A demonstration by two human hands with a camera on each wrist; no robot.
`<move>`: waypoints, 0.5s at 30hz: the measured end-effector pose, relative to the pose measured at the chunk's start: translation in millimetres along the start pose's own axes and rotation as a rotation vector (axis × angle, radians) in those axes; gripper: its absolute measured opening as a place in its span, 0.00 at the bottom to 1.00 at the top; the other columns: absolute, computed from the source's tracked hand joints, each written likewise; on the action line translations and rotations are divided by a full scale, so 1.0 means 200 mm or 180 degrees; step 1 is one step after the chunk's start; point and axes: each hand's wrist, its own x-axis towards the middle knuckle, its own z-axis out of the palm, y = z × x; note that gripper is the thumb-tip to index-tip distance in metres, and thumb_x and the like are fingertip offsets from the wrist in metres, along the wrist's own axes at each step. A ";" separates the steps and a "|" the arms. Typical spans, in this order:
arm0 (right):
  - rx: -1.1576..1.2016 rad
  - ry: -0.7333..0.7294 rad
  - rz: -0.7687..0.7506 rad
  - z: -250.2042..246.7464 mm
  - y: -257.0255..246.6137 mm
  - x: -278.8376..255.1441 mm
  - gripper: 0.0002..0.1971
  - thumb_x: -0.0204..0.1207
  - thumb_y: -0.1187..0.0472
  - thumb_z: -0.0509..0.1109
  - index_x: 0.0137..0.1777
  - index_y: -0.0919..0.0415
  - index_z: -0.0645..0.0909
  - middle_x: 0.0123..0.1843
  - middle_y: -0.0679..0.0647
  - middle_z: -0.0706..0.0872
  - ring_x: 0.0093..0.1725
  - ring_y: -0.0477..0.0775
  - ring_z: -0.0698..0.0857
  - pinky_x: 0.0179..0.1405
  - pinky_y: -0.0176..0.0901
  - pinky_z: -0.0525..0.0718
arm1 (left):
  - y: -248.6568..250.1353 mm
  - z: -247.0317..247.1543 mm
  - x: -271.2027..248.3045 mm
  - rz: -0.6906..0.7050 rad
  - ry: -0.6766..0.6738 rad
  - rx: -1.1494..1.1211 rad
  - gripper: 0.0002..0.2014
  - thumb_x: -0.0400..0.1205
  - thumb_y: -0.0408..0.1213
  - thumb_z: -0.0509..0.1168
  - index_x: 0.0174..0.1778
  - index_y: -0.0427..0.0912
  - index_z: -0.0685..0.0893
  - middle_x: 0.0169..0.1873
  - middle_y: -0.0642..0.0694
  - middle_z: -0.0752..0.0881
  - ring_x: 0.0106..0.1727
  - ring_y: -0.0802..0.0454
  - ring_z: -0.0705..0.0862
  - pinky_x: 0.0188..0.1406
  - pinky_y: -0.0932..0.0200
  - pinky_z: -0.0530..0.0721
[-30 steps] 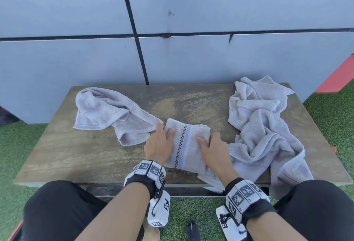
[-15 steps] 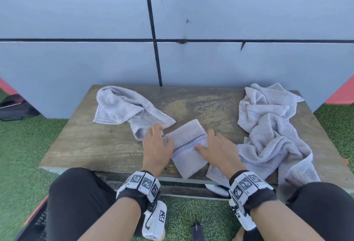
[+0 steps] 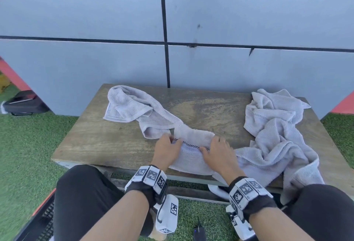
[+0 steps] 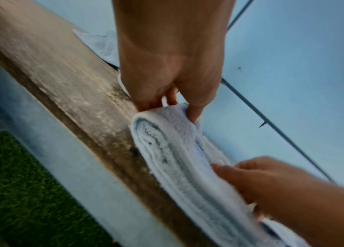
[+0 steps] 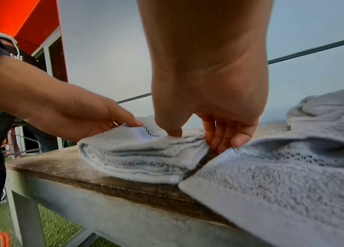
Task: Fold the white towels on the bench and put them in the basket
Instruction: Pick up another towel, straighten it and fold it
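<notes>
A folded white towel (image 3: pixel 191 152) with a checkered band lies crosswise at the front edge of the wooden bench (image 3: pixel 115 145). My left hand (image 3: pixel 169 142) pinches its left end, and my right hand (image 3: pixel 212 145) pinches its right end. In the left wrist view the left hand (image 4: pixel 171 108) has its thumb on top of the stacked layers (image 4: pixel 173 155). In the right wrist view the right hand (image 5: pixel 198 138) presses its thumb on the towel (image 5: pixel 137 155), with its fingers curled at the end. A dark mesh basket (image 3: pixel 42 214) with an orange rim shows at the bottom left.
One loose white towel (image 3: pixel 134 106) lies crumpled at the bench's back left. A heap of towels (image 3: pixel 274 135) covers the right side and hangs over the front edge. A grey panel wall stands behind, green turf lies around, and my knees are against the bench front.
The folded towel has turned from lengthwise to crosswise. Both hands have shifted from lying on it to pinching its two ends. My view has swung left.
</notes>
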 end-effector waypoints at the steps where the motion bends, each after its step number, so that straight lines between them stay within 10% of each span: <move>1: 0.0042 -0.0060 0.0040 -0.01 0.00 0.00 0.27 0.82 0.40 0.62 0.65 0.64 0.72 0.64 0.61 0.79 0.65 0.63 0.78 0.61 0.54 0.80 | 0.02 -0.01 0.00 0.0098 0.0010 -0.0152 0.12 0.82 0.47 0.68 0.44 0.45 0.75 0.38 0.52 0.77 0.40 0.53 0.76 0.39 0.57 0.74; 9: 0.1584 -0.0249 -0.0013 -0.15 -0.10 -0.01 0.14 0.87 0.53 0.50 0.58 0.60 0.74 0.61 0.59 0.80 0.64 0.64 0.78 0.65 0.61 0.75 | 0.28 -0.24 -0.07 0.0760 0.0084 -0.1203 0.11 0.78 0.37 0.74 0.44 0.46 0.76 0.30 0.51 0.78 0.30 0.56 0.73 0.34 0.60 0.71; 15: 0.3465 -0.0605 -0.0542 -0.41 -0.56 -0.08 0.19 0.87 0.59 0.60 0.76 0.51 0.65 0.69 0.46 0.79 0.63 0.41 0.80 0.51 0.34 0.81 | 0.23 -0.70 -0.25 0.0732 0.0710 -0.2002 0.13 0.77 0.35 0.75 0.52 0.47 0.78 0.36 0.48 0.87 0.36 0.53 0.79 0.35 0.61 0.75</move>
